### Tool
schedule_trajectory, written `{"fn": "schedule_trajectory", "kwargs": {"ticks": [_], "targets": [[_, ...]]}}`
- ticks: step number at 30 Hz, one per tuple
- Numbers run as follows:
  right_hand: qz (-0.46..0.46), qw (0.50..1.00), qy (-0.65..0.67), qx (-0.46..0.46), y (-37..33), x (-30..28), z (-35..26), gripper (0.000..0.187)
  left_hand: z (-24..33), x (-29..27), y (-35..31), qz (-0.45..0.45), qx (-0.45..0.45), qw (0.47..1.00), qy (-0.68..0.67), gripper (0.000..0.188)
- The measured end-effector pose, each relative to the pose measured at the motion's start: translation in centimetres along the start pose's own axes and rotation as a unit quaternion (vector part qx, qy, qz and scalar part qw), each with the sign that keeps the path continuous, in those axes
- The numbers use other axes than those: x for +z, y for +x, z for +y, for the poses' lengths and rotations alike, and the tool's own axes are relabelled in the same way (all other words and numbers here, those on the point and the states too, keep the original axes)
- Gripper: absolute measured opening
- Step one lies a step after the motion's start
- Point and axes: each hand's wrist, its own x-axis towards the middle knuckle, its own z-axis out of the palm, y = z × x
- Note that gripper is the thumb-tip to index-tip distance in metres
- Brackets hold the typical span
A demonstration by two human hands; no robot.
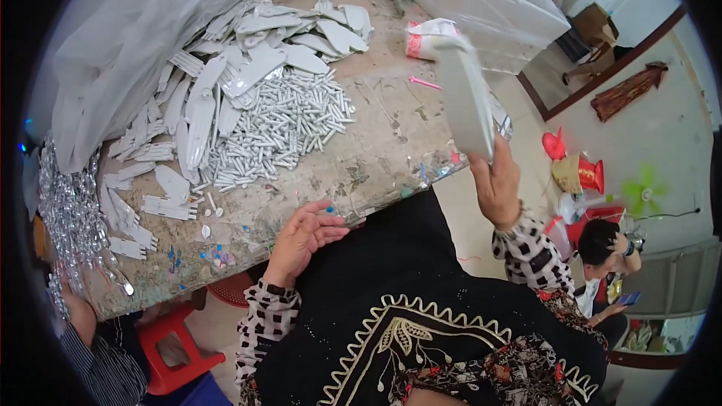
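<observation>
My right hand (pixel 498 186) is raised off the table's right corner, its thumb and fingers closed on the lower end of a long, flat white plastic piece (pixel 465 94). The piece stands upright, and its top end is a little smeared. At the table's front edge my left hand (pixel 301 242) is turned partly palm up, fingers loosely bent and apart, holding nothing. Beyond it, on the worn table (pixel 391 146), lies a pile of small white pins (pixel 278 124). Behind those pins is a heap of flat white plastic pieces (pixel 259 68).
A clear plastic bag (pixel 165 37) covers the back left, near shiny silver strips (pixel 68 203). Another bag (pixel 481 0) stands far right, behind a white-and-pink roll (pixel 429 39). A red stool (pixel 177 346) and a person's arm (pixel 79 316) are at left; another person (pixel 602 256) sits at right.
</observation>
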Motion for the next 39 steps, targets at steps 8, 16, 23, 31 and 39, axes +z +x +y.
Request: {"fn": "schedule_trajectory", "kwargs": {"ticks": [8, 16, 23, 31, 39], "targets": [[-0.209, 0.96, 0.14, 0.127, -0.8, 1.4, 1.4, 0.039, -0.1, -0.4, -0.2, -0.029, -0.004, 0.999, -0.035, 0.054], [-0.34, 0.672, 0.59, 0.291, 3.7, 2.0, 0.7, 0.038, 0.5, -0.4, 1.1, -0.048, 0.014, 0.995, -0.081, 0.051], [-0.317, 0.657, 0.595, 0.338, 4.6, 3.5, 0.6, 0.035, 1.1, -0.7, 2.0, -0.078, -0.005, 0.993, -0.092, 0.055], [-0.314, 0.668, 0.582, 0.343, 6.4, 2.5, 2.5, 0.034, 1.1, -0.2, 2.4, -0.076, -0.012, 0.992, -0.1, 0.057], [-0.067, 0.659, 0.666, 0.344, 15.0, -5.4, 10.5, 0.023, 0.7, -0.2, 2.8, -0.067, -0.006, 0.992, -0.104, 0.057]]}}
